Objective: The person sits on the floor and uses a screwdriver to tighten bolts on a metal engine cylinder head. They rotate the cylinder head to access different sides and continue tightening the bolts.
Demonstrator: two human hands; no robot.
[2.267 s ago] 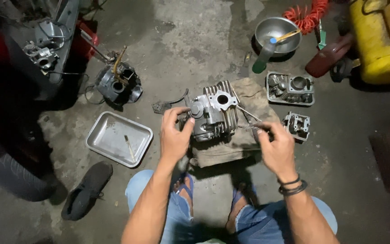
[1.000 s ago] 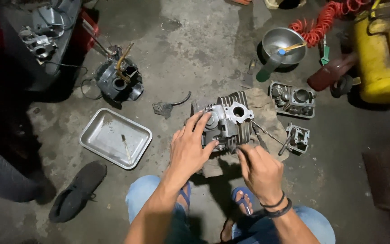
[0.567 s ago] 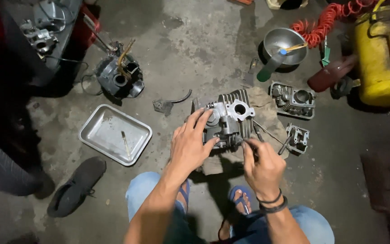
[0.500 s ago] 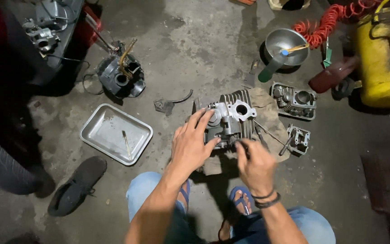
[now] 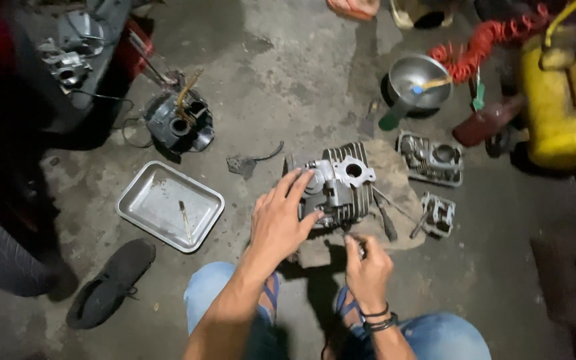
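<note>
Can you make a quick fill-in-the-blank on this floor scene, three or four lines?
1. The left hand rests on the finned metal ____ at the centre of the floor.
2. The flat metal tray lies to the ____ of that part in the picture.
3. A black ____ lies on the floor just below the tray.
4. The right hand has dark bands around its ____.

Missing words: engine part; left; shoe; wrist
</note>
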